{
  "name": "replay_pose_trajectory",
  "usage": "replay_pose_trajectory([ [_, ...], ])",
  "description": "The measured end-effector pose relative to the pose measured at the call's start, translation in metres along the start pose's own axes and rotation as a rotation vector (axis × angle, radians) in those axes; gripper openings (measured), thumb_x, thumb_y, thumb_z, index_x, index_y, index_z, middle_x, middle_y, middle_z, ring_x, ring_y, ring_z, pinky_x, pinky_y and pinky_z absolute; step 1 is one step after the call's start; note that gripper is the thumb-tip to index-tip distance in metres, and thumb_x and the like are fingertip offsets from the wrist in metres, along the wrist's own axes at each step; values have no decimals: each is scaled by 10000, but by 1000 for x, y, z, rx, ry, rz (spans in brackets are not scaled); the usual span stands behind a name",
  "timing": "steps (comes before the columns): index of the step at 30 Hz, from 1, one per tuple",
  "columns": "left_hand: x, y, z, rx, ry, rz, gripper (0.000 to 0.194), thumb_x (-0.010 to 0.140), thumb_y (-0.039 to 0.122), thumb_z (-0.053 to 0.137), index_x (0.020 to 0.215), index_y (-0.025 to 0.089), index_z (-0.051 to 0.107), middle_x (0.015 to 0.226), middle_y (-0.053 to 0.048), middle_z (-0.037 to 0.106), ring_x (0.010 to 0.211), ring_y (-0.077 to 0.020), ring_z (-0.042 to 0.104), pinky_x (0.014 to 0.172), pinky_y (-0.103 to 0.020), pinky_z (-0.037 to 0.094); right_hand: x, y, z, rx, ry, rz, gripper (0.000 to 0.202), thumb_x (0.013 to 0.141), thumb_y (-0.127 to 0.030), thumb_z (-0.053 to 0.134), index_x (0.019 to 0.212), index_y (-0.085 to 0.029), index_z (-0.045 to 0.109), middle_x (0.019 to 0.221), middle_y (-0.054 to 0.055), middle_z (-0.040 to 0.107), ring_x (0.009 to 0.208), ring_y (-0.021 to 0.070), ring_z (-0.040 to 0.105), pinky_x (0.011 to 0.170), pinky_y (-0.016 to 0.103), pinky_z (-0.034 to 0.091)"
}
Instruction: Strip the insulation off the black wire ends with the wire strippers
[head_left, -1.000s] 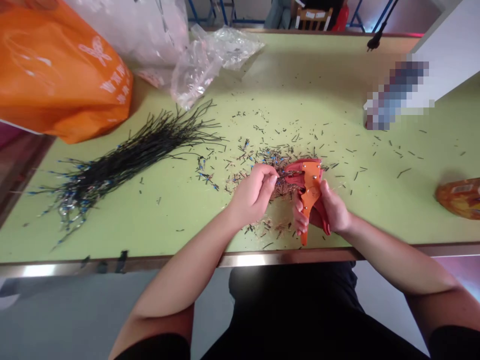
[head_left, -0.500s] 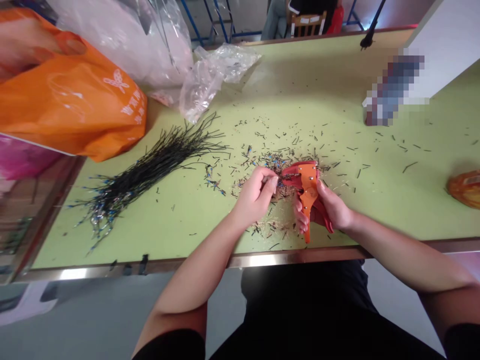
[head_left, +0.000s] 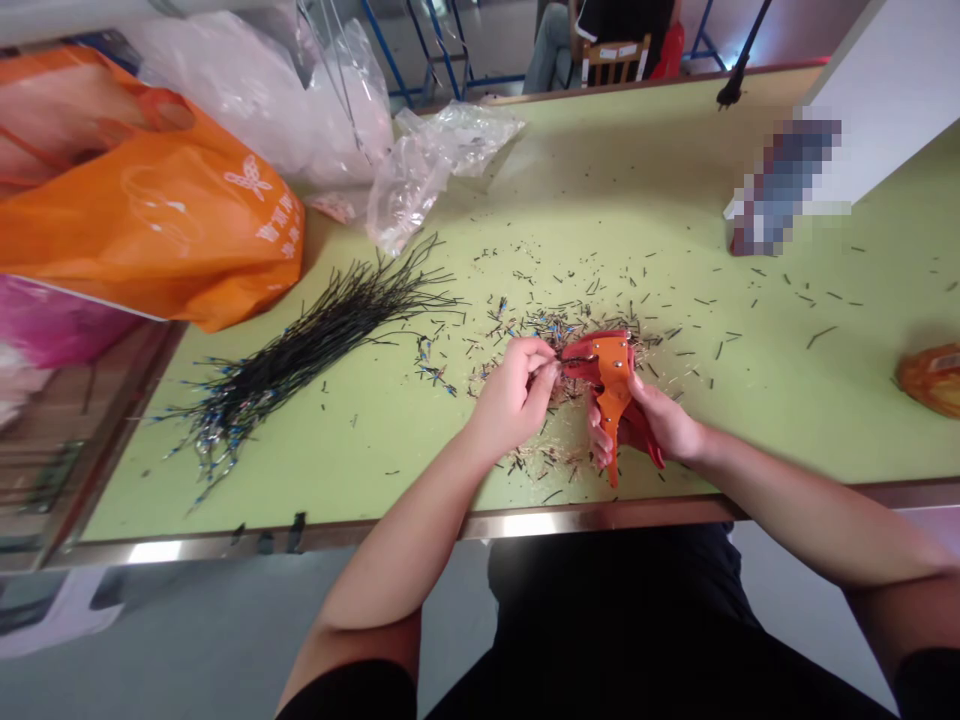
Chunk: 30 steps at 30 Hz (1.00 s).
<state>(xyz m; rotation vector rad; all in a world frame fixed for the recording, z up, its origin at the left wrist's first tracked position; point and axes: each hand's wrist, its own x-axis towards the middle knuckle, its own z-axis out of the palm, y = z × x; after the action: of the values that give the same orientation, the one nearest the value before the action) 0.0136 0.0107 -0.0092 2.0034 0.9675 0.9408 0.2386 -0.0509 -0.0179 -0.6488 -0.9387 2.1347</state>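
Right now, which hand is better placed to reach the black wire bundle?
Left, I'd judge. The left hand is nearer the black wire bundle, though its fingers are pinched together; the right hand is farther away and grips the orange tool.

At the wire stripper point(head_left: 613, 372), the left hand point(head_left: 521, 395) hides part of the dark wire point(head_left: 574, 359) it pinches; the tool covers the right hand's point(head_left: 664, 415) palm. Far left of the stripper, the picture's edge cuts an orange bag point(head_left: 187, 220); far right, an amber packet point(head_left: 930, 378). Beyond it, a person's point(head_left: 637, 18) head is out of view.
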Motion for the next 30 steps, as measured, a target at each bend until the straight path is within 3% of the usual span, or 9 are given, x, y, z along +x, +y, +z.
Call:
replay_pose_trajectory([
  [7,-2,-2,0,6,-25,-3,107,1070,269,473,1165,236,437,754,35,628,641,-145,634,630,-304,466,-2,-5,6,-148,27,24,605,950,-786,595,972,-186,665,819,50,699,791,218,718,728,352,615],
  [13,-2,0,-4,61,-51,5,112,1057,271,475,1158,231,443,746,45,624,637,-142,627,638,-296,457,-3,-3,5,-69,24,56,633,942,-821,562,972,-194,639,797,54,704,777,235,720,713,371,611],
  [21,0,2,-6,86,-59,-11,119,1045,274,484,1154,227,473,791,23,656,668,-149,660,661,-289,470,-1,1,6,-45,69,51,631,946,-808,569,884,-183,638,668,13,648,640,204,677,663,354,592],
  [30,0,6,-7,123,-74,-40,130,1055,303,469,1157,228,496,757,31,666,660,-159,658,662,-294,454,3,11,17,-80,179,8,613,943,-791,589,751,-210,556,538,-61,492,457,141,531,505,290,473],
])
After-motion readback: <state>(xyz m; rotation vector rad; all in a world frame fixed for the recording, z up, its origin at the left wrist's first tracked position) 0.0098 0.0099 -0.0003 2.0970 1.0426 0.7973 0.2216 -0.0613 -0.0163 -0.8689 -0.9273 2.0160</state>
